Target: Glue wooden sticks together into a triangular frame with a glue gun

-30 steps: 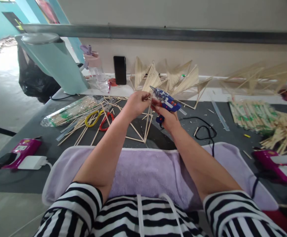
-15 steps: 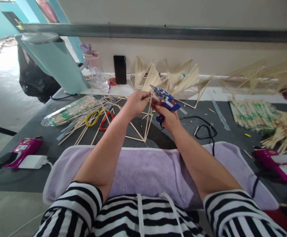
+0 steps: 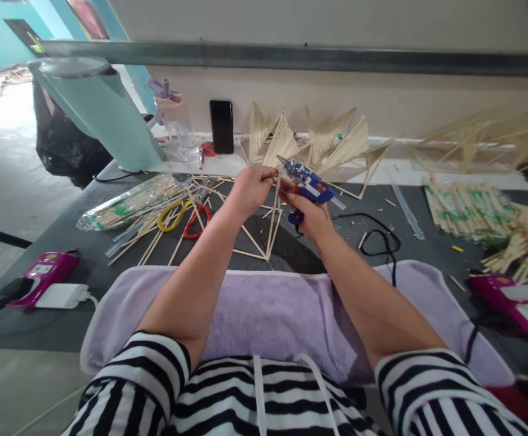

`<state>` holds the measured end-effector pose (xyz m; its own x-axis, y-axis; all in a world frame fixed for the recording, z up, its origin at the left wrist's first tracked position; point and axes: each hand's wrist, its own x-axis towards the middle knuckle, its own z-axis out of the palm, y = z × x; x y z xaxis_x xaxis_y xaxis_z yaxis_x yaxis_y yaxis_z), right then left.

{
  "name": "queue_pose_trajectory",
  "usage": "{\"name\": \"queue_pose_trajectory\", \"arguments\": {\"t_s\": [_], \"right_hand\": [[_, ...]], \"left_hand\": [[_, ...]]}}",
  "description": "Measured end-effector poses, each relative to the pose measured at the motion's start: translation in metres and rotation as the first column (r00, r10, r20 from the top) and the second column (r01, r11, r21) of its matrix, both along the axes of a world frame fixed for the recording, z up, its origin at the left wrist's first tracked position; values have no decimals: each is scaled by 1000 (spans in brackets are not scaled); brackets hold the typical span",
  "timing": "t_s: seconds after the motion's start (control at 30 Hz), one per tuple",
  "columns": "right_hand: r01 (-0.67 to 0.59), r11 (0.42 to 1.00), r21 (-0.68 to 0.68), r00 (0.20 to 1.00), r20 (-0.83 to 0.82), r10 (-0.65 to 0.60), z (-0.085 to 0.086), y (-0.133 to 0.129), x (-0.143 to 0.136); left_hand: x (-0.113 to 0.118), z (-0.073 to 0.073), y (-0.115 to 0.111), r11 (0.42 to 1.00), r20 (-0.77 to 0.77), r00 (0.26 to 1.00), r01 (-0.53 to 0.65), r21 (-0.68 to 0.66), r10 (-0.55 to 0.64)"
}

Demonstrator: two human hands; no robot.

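A frame of thin wooden sticks (image 3: 272,237) stands on the dark table, its joined corner pointing toward me. My left hand (image 3: 255,189) is closed, pinching the top of this frame between thumb and fingers. In my right hand (image 3: 312,215) is a blue glue gun (image 3: 310,183), its nozzle pointing up and left, close above the pinched sticks. The right fingertips reach toward the sticks too; whether they touch them I cannot tell. Scissors with yellow and red handles (image 3: 197,222) lie left of the frame, partly under loose sticks.
Finished stick shapes (image 3: 282,142) lean at the wall beside a black phone (image 3: 221,127). Packed sticks (image 3: 128,203) lie left, more packs (image 3: 466,206) right. A black cord (image 3: 384,236) coils right of the glue gun. A purple towel (image 3: 264,321) covers the front edge. A teal jug (image 3: 105,115) stands far left.
Both hands, the stick frame and the glue gun hold almost the same position. The whole view has shifted very slightly.
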<state>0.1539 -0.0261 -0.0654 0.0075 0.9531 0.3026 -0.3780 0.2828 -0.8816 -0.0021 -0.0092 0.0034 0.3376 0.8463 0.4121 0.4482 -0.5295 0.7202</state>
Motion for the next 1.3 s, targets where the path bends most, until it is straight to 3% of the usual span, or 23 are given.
{"name": "queue_pose_trajectory", "arguments": {"t_s": [0.4,0.73,1.1,1.3], "right_hand": [[1,1000,-11,1000,-3,-1,1,0,-1],[-11,1000,16,1000,12,11,-5,4,2],[27,999,27,999,36,-28,-3,3,1],[17,1000,5,1000,-14,-17,1,0,-1]], "left_hand": [[5,-6,1,1000,40,999,-21,-2,21],[8,-11,-8,993,-39,992,-117,34,118],[18,-29,-12,966,48,968,-249,68,246],[19,-29,-8,963,71,961,-269,30,266]]}}
